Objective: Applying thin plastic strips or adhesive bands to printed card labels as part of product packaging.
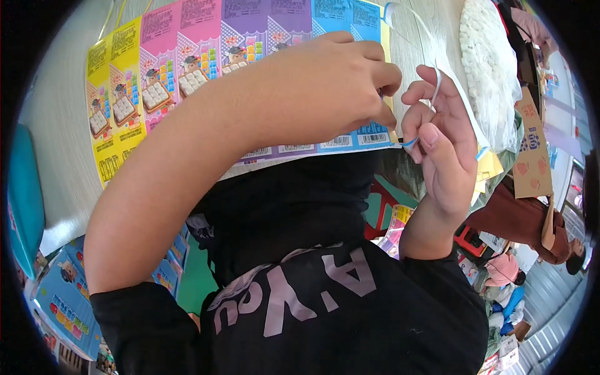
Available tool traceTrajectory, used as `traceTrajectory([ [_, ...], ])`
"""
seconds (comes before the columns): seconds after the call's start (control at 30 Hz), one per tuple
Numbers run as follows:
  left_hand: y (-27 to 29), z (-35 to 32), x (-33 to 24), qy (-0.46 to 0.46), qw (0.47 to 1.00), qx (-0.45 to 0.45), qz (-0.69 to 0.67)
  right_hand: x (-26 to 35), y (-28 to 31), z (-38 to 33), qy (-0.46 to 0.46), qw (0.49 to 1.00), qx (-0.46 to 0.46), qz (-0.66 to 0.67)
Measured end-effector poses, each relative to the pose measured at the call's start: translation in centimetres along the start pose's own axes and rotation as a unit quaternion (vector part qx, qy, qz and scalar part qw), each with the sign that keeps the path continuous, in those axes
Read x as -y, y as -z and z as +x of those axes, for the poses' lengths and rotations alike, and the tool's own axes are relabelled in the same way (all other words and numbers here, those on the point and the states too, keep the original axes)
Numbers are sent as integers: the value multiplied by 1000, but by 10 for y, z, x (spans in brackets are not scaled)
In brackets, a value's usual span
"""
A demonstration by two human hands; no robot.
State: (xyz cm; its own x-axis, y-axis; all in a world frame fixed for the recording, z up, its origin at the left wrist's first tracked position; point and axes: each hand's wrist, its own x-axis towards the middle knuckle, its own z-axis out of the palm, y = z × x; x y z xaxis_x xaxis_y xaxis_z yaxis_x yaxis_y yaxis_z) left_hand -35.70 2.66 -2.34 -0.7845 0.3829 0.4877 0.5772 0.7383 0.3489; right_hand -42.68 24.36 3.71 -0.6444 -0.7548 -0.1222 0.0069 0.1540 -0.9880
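Note:
A wide sheet of printed packaging panels in yellow, pink, purple and blue lies on the table in front of me. My left hand reaches across it to its right edge. Its fingers are curled closed at the blue corner, and what they grip is hidden. Just right of that corner my right hand is raised, palm toward me, fingers bent. A thin white paper strip with blue bits loops past its fingers, and a blue piece of it runs from the sheet's corner to this hand.
A clear bag of white pieces lies at the table's right, near a printed cardboard box. Yellow paper scraps are at the right edge. A teal plastic object stands left, above blue printed boxes. Another person is beyond, at right.

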Motion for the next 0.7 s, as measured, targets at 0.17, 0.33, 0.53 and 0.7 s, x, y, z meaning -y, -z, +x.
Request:
traceTrajectory([
  [0.17,6,-1,0,-2,1000,14,-7,5,-11,1,16,1000,11,22],
  [0.33,3,-2,1,-3,999,-17,-29,1,-14,9,53,998,38,0],
  [0.53,4,-1,4,16,993,-14,-114,-4,-9,19,106,990,32,84],
  [0.7,4,1,0,18,996,-28,-81,-13,-5,22,116,985,28,127],
])
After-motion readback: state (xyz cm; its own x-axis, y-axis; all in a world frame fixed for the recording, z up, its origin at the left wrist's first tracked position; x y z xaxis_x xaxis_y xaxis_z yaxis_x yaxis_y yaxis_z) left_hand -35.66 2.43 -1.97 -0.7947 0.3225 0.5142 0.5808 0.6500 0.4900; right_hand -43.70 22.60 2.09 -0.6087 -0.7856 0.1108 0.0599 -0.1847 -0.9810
